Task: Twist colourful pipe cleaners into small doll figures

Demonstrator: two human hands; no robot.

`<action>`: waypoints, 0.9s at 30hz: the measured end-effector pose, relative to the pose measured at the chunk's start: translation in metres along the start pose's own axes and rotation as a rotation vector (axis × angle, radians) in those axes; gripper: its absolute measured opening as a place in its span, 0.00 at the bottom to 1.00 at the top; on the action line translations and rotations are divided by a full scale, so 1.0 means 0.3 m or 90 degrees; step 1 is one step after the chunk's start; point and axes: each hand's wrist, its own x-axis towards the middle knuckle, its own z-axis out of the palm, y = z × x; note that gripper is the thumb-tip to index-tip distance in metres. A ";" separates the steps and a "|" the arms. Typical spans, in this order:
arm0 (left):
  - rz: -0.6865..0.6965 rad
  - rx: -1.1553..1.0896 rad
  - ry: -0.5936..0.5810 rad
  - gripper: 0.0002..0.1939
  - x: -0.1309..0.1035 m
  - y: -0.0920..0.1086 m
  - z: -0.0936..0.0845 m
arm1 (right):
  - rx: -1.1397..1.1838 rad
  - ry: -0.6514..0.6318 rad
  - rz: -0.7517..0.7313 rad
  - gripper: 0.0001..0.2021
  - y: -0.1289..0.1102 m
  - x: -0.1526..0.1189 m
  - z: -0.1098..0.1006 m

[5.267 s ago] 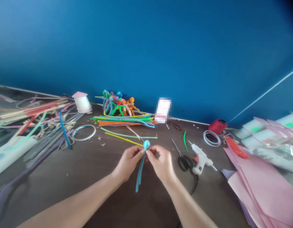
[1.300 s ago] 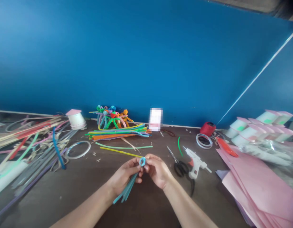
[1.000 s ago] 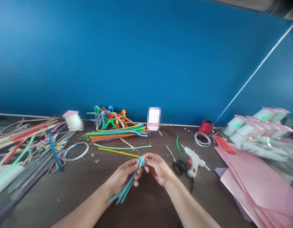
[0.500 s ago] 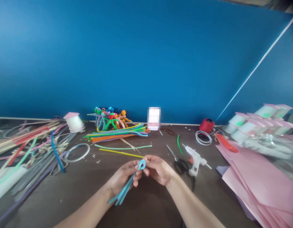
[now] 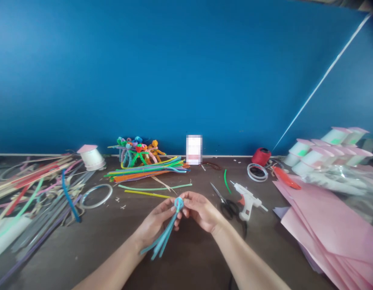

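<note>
Light blue pipe cleaners (image 5: 163,238), bent into a small loop at the top with several loose strands hanging down to the left, are held over the middle of the table. My left hand (image 5: 157,221) pinches them just below the loop. On the other side, my right hand (image 5: 200,209) has its thumb and fingers closed on the loop's right edge. Beyond my hands lie a yellow pipe cleaner (image 5: 146,193) and a pale green one (image 5: 154,188). Black-handled scissors (image 5: 225,203) rest to the right of my right hand.
A white glue gun (image 5: 248,201) lies right of the scissors. Pink sheets (image 5: 328,225) and white cups (image 5: 319,159) fill the right side. At the back stand finished pipe-cleaner figures (image 5: 139,151) behind a colourful bundle (image 5: 146,171). Strips and sticks (image 5: 50,193) cover the left.
The blue loop has turned between my fingers and looks rounder and more closed, with its strands hanging slightly more upright. Both hands keep their grip; the whole view has shifted slightly.
</note>
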 end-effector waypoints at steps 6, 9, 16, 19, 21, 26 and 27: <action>0.000 0.016 0.058 0.13 0.005 -0.013 0.000 | -0.070 0.088 -0.080 0.06 -0.006 0.002 0.001; 0.003 0.036 0.067 0.12 0.008 -0.019 0.004 | -0.159 0.075 -0.099 0.06 0.004 0.004 0.008; -0.039 0.085 0.077 0.13 0.006 -0.012 0.023 | -0.466 0.191 -0.210 0.06 0.014 0.012 0.002; -0.065 0.133 0.070 0.13 0.001 -0.018 0.023 | -0.472 0.213 -0.229 0.08 0.008 0.010 0.007; -0.062 0.143 0.068 0.13 -0.001 -0.023 0.020 | -0.451 0.210 -0.212 0.09 0.004 0.007 0.011; -0.024 0.082 0.022 0.10 -0.001 -0.014 0.008 | -0.214 0.055 -0.108 0.10 -0.005 0.004 0.001; -0.024 0.070 0.002 0.10 -0.001 -0.011 0.006 | -0.156 0.034 -0.085 0.10 -0.007 0.004 -0.003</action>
